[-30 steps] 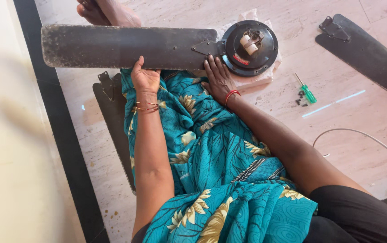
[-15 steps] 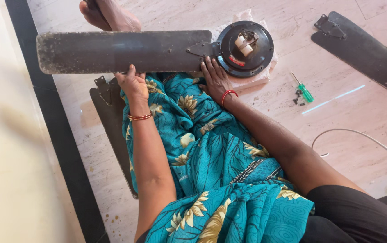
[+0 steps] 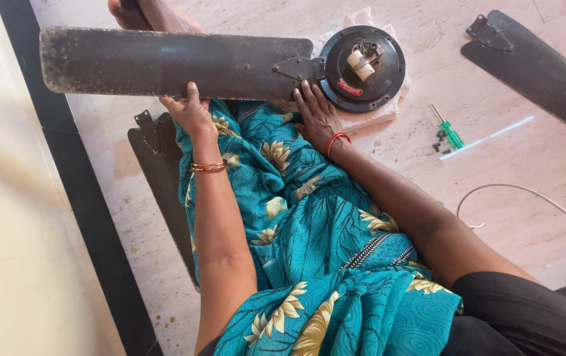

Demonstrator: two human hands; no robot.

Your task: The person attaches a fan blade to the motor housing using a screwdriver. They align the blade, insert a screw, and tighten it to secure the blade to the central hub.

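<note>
The person sits on a pale marble-patterned floor (image 3: 507, 178) bordered by a black strip (image 3: 92, 217) along a cream wall (image 3: 6, 231). The left hand (image 3: 191, 112) has its fingers curled around the near edge of a long dark fan blade (image 3: 164, 64), thumb on top, gripping it. The right hand (image 3: 319, 115) lies flat, fingers spread and extended, pressing the blade's metal bracket (image 3: 299, 68) where it meets the round black motor housing (image 3: 362, 68). The housing rests on a pale cloth (image 3: 378, 115) just beyond the right fingers. To the right of those fingers lie a green-handled screwdriver (image 3: 449, 130) and small dark screws (image 3: 440, 140). A second blade (image 3: 540, 69) lies well apart, further right. A third blade (image 3: 158, 171) lies beneath the left forearm, partly under teal floral fabric (image 3: 309, 224). A white cable (image 3: 527, 198) curves across the floor.
</note>
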